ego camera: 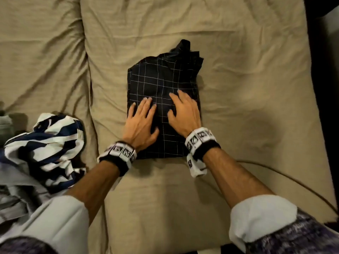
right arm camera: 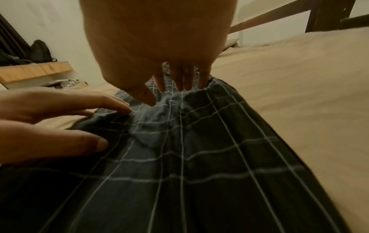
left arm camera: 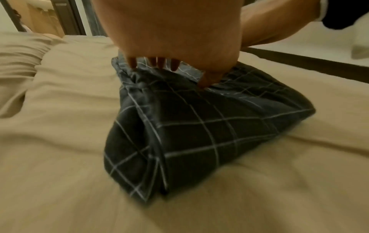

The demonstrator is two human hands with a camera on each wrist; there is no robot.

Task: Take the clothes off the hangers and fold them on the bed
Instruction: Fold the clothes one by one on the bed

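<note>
The left hand (ego camera: 142, 123) and right hand (ego camera: 184, 114) pressed flat, fingers extended, on the nearly folded checked shirt (ego camera: 161, 83) mid-bed (ego camera: 247, 88); 1 striped garment (ego camera: 49, 149) lay unfolded nearby.

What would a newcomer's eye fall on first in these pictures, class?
First, the dark grid-checked garment, folded into a block mid-bed, with the left hand and right hand pressing flat on it. Next, the crumpled navy-and-white striped garment at the left, on the tan bedsheet.
</note>
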